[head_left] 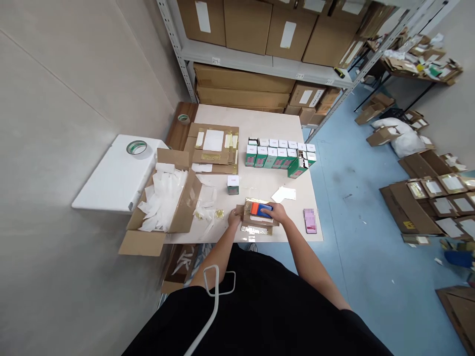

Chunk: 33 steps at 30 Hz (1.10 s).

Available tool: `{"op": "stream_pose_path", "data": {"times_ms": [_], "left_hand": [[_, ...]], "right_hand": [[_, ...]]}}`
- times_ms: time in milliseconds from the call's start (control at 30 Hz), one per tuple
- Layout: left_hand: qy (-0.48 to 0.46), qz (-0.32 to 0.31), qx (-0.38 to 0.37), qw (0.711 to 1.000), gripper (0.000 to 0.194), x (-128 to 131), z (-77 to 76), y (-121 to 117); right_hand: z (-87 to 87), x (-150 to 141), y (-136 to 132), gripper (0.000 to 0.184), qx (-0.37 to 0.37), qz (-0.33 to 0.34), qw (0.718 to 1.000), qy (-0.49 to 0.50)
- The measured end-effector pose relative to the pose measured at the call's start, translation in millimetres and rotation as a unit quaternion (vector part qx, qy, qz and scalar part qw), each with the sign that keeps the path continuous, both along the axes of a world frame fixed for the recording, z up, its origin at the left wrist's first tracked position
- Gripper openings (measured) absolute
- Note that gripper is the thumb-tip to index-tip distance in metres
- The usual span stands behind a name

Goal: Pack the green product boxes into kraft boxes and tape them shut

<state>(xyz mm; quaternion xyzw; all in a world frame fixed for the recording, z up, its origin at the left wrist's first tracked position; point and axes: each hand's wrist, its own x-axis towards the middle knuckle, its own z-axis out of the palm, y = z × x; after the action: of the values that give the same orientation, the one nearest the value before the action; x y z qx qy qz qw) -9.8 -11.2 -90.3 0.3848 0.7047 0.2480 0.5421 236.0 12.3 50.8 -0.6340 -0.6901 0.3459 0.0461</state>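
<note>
A small cardboard box [256, 223] with shiny tape on it lies near the front edge of the white table [267, 123]. My left hand [234, 217] rests against the box's left side, fingers curled on it. My right hand [275, 212] grips a blue and orange tape dispenser [260, 209] and presses it on the top of the box.
Several green and white cartons [278, 155] stand in rows at the back right; one [233, 184] stands alone. An open box of white packing [163, 200] sits left, flattened cardboard [213, 146] behind it. A pink item [310, 221] lies right. Tape rolls [136, 147] rest left.
</note>
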Motion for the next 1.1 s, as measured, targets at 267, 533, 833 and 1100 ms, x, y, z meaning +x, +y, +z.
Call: {"op": "stream_pose_path", "data": {"times_ms": [267,533,833,1100], "left_hand": [[-0.037,-0.243,0.138,0.960,0.098,-15,32.9,22],[0.174,-0.373,0.078,0.908,0.109,-14,45.3,33],[0.180,-0.387,0.060,0.903,0.105,-23,47.9,34],[0.127,-0.325,0.057,0.935,0.104,-17,47.9,34]], "right_hand": [[2.8,-2,2,0.046,0.001,0.010,1.000,-0.014],[6.0,-6,2,0.052,-0.002,0.022,0.999,-0.031],[18.1,-6,6,0.058,-0.022,0.040,0.994,-0.104],[22.7,3,-7,0.054,-0.042,-0.017,0.992,-0.119]]}}
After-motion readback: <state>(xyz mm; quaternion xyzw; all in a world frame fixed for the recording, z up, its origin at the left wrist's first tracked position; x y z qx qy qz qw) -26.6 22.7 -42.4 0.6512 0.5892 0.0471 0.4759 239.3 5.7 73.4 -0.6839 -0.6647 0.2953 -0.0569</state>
